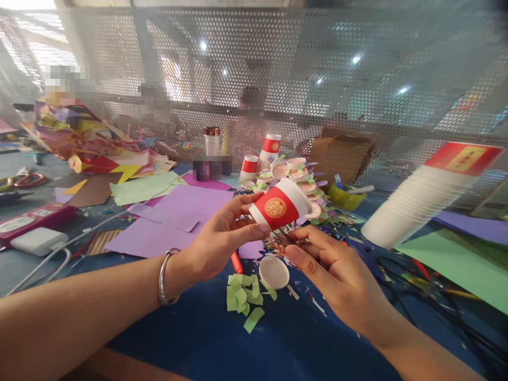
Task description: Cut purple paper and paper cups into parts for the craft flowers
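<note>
My left hand [234, 225] grips a paper cup [275, 206] between thumb and fingers. The cup is white with a red band and a gold emblem, tilted with its wider end to the upper right. Just below it, my right hand [317, 256] is closed on what look like scissors [286, 236]; dark blades show near the cup's lower edge, and the handles are hidden by the fingers. Beneath the hands lie a round white paper piece [274, 272], several small light-green paper strips [243, 296] and a red-orange pen-like stick [237, 262].
A tall stack of paper cups [420, 196] leans at the right. Behind my hands are a pile of cut cup pieces [297, 172], more cups [271, 148] and a cardboard box [339, 156]. Purple sheets [159, 227], a power strip [35, 219] and cables [440, 328] lie around.
</note>
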The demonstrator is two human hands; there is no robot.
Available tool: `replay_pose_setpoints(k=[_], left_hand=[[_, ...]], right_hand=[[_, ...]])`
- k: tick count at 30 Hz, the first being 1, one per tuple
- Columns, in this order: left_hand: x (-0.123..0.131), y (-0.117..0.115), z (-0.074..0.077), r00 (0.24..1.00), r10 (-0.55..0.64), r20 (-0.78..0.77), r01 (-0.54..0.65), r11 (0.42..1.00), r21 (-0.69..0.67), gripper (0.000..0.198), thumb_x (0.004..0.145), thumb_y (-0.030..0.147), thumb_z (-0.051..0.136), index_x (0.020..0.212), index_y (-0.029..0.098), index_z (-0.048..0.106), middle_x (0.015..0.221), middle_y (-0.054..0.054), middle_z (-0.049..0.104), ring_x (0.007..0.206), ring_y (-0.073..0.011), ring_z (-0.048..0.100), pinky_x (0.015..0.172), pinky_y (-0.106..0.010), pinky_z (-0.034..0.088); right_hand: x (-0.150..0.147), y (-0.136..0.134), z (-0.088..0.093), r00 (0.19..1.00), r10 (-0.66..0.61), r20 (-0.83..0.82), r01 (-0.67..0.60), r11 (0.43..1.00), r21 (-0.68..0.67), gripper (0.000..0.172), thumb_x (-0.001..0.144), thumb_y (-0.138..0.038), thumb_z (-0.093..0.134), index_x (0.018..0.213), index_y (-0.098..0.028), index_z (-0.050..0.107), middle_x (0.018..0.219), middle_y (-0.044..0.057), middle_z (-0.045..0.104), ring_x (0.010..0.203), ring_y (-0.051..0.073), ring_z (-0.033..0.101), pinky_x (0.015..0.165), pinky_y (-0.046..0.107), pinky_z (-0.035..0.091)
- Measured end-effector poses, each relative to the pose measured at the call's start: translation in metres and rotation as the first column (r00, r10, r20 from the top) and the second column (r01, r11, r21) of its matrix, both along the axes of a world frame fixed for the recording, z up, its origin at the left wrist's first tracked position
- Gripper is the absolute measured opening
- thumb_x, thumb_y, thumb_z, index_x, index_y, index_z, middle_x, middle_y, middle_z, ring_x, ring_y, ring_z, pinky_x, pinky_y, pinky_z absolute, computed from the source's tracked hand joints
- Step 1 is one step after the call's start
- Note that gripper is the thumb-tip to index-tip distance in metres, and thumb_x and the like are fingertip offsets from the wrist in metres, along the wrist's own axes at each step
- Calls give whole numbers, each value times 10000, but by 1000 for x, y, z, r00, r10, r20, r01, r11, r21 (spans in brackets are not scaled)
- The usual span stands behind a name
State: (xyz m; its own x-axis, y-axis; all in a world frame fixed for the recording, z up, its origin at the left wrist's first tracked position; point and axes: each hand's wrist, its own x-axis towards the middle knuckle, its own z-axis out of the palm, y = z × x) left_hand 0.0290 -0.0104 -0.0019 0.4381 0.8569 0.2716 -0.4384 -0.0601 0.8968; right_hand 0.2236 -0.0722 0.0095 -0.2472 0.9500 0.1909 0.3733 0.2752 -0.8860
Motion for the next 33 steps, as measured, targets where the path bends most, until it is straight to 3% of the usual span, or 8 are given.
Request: replay_pose_setpoints(k=[8,18,22,26,33], left_hand=[[1,-1,-4,998,59,-28,-57,995,78,461,821,179,758,1212,176,514,1157,-90,621,1013,-202,642,896,-350,507],[2,-5,-4,994,111,-19,-107,980,166,475,798,202,778,1159,214,469,1060,-57,645,993,-191,644,849,-324,546],[5,-8,-5,986,166,14,-164,956,242,420,798,188,769,1087,229,468,1188,-56,588,992,-171,636,827,-303,565],[7,-11,-5,971,240,8,-230,919,319,390,807,166,752,1051,224,454,1258,-69,542,1033,-175,622,847,-309,572],[10,-17,-11,962,258,-84,-213,911,354,459,772,215,786,1096,209,461,1233,-114,572,1014,-212,633,859,-374,575]], right_hand=[[-2,-1,0,1000,0,-2,0,1000,-3,316,953,-505,566,1091,-223,601,736,-23,612,604,118,459,516,245,348],[-4,-6,4,998,4,-66,-8,998,-63,285,948,-505,569,993,-226,602,706,-26,578,575,110,438,482,236,319],[-5,-7,3,996,11,-88,-17,997,-71,296,945,-517,571,978,-224,595,716,-23,576,590,107,426,497,238,315],[-7,-6,3,992,37,-124,-47,996,-79,286,953,-503,567,975,-219,589,667,-44,496,549,94,355,472,239,269],[-16,-15,9,981,23,-190,-40,996,-85,324,953,-524,552,961,-202,581,570,-84,316,455,80,205,397,251,159]])
